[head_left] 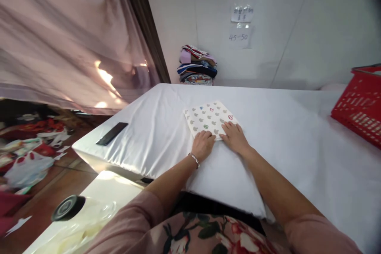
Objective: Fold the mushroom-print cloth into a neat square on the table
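A small folded white cloth point(210, 118) printed with grey, red, blue and green shapes lies flat on the white-covered table point(282, 127). My left hand point(203, 145), with a bracelet on the wrist, rests on the cloth's near left edge, fingers curled and pressed down. My right hand point(235, 137) lies flat on the near right edge with its fingers stretched out. Both hands touch the cloth side by side.
A stack of folded clothes point(197, 65) sits at the table's far edge against the wall. A red plastic basket point(360, 107) stands at the right. A dark phone point(112, 133) lies near the left edge. Bags and clothes litter the floor at left.
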A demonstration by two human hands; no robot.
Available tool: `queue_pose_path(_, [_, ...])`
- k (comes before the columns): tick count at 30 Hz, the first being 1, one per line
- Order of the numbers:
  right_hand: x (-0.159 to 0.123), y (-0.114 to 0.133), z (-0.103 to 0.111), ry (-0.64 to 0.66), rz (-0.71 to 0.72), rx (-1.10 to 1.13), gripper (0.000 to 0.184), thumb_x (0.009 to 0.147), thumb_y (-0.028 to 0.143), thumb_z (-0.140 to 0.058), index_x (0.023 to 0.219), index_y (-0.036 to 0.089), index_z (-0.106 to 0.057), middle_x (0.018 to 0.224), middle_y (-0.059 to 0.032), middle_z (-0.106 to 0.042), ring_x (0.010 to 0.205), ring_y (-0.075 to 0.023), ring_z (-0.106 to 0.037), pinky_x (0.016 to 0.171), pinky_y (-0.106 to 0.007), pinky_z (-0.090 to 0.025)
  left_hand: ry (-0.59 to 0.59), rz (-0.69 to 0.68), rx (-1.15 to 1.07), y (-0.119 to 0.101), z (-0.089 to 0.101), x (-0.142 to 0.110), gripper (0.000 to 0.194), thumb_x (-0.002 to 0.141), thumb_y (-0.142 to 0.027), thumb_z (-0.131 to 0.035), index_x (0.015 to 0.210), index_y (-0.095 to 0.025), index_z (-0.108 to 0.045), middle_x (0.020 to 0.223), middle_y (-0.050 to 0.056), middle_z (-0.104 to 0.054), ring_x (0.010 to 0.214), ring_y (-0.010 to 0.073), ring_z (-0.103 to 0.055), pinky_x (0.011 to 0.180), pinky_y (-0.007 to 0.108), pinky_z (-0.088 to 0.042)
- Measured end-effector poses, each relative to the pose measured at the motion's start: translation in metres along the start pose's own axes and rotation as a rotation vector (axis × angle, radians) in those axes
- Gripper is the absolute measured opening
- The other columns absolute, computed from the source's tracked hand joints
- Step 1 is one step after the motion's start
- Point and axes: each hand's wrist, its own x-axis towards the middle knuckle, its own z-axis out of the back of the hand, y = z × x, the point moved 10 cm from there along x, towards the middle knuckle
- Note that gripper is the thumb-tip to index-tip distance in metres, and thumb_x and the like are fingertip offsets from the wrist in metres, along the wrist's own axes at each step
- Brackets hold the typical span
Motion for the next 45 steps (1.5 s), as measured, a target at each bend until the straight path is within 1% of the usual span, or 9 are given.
queue_pose_path(7, [-0.009, -0.013, -0.024, 0.065, -0.02, -0.083, 0.048, 0.091, 0.045, -0.032, 0.133, 0.023, -0.039, 0.142, -0.0052, -0.037, 0.133, -0.0228, -0.026, 0.108, -0.044, -0.018, -0.204, 0.046, -0.319, 0.023, 0.023, -0.017, 0.019, 0.088, -0.024, -0.047, 0.095, -0.021, -0.064, 0.096, 0.005, -0.062, 0.092, 0.0166, -0.053, 0.084, 0.033, -0.043])
queue_pose_path(11, [-0.004, -0.01, -0.021, 0.118, -0.06, -0.092, 0.047, 0.091, 0.045, -0.029, 0.131, 0.024, -0.043, 0.142, -0.0054, -0.038, 0.133, -0.0236, -0.026, 0.107, -0.046, -0.019, -0.368, 0.424, -0.487, 0.089, 0.028, -0.032, 0.019, 0.084, -0.027, -0.052, 0.098, -0.02, -0.063, 0.106, 0.007, -0.059, 0.096, 0.0174, -0.055, 0.085, 0.034, -0.045])
queue_pose_path(14, [0.015, 0.01, -0.009, 0.109, -0.026, -0.091, 0.048, 0.092, 0.045, -0.026, 0.131, 0.023, -0.043, 0.143, -0.0057, -0.034, 0.135, -0.0245, -0.022, 0.107, -0.047, -0.016, -0.278, 0.805, -0.736, 0.136, -0.004, -0.042, 0.032, 0.081, -0.031, -0.056, 0.11, -0.017, -0.057, 0.116, 0.009, -0.055, 0.09, 0.0159, -0.059, 0.075, 0.028, -0.049])
queue_pose_path(17, [0.048, 0.035, 0.0, 0.106, 0.026, -0.071, 0.048, 0.092, 0.045, -0.027, 0.133, 0.023, -0.04, 0.144, -0.0061, -0.032, 0.136, -0.0246, -0.019, 0.108, -0.046, -0.014, -0.164, 0.99, -0.879, 0.154, -0.03, -0.039, 0.045, 0.078, -0.034, -0.059, 0.118, -0.014, -0.05, 0.122, 0.012, -0.053, 0.088, 0.0158, -0.061, 0.064, 0.024, -0.05])
queue_pose_path(21, [0.088, 0.038, -0.011, 0.138, 0.024, -0.068, 0.052, 0.091, 0.046, -0.028, 0.136, 0.02, -0.034, 0.147, -0.0084, -0.025, 0.136, -0.0242, -0.016, 0.107, -0.045, -0.015, -0.126, 1.013, -0.884, 0.161, -0.039, -0.026, 0.046, 0.077, -0.031, -0.06, 0.118, -0.014, -0.048, 0.113, 0.012, -0.06, 0.086, 0.0172, -0.062, 0.059, 0.022, -0.049])
queue_pose_path(28, [0.094, -0.023, -0.067, 0.339, -0.17, -0.101, 0.055, 0.089, 0.051, -0.03, 0.133, 0.019, -0.038, 0.148, -0.0104, -0.023, 0.135, -0.0268, -0.017, 0.106, -0.047, -0.014, -0.074, 0.978, -0.896, 0.166, -0.045, -0.018, 0.065, 0.07, -0.02, -0.066, 0.129, -0.015, -0.039, 0.106, 0.01, -0.064, 0.084, 0.0172, -0.063, 0.062, 0.023, -0.049])
queue_pose_path(36, [0.114, -0.076, -0.045, 0.289, -0.47, 0.006, 0.043, 0.088, 0.043, -0.034, 0.124, 0.021, -0.045, 0.12, -0.0119, -0.056, 0.113, -0.0248, -0.049, 0.087, -0.035, -0.039, -0.062, 1.164, -1.278, 0.165, -0.056, -0.016, 0.075, 0.069, -0.037, -0.07, 0.13, -0.013, -0.035, 0.104, 0.015, -0.064, 0.076, 0.02, -0.064, 0.054, 0.026, -0.049])
queue_pose_path(41, [0.111, -0.089, -0.046, 0.384, -0.577, 0.018, 0.051, 0.083, 0.048, -0.043, 0.123, 0.016, -0.043, 0.11, -0.0151, -0.06, 0.099, -0.0289, -0.057, 0.074, -0.034, -0.043, -0.204, 1.025, -1.412, 0.168, -0.047, 0.006, 0.051, 0.064, -0.025, -0.073, 0.11, -0.014, -0.052, 0.094, 0.01, -0.067, 0.076, 0.0185, -0.065, 0.064, 0.026, -0.051])
queue_pose_path(45, [0.081, -0.076, -0.052, 0.452, -0.586, 0.07, 0.057, 0.083, 0.054, -0.04, 0.127, 0.017, -0.04, 0.108, -0.0145, -0.062, 0.094, -0.0276, -0.059, 0.07, -0.032, -0.043, -0.27, 0.951, -1.338, 0.198, -0.037, 0.004, 0.051, 0.066, -0.023, -0.068, 0.113, -0.015, -0.051, 0.087, 0.006, -0.067, 0.07, 0.0167, -0.065, 0.062, 0.026, -0.05])
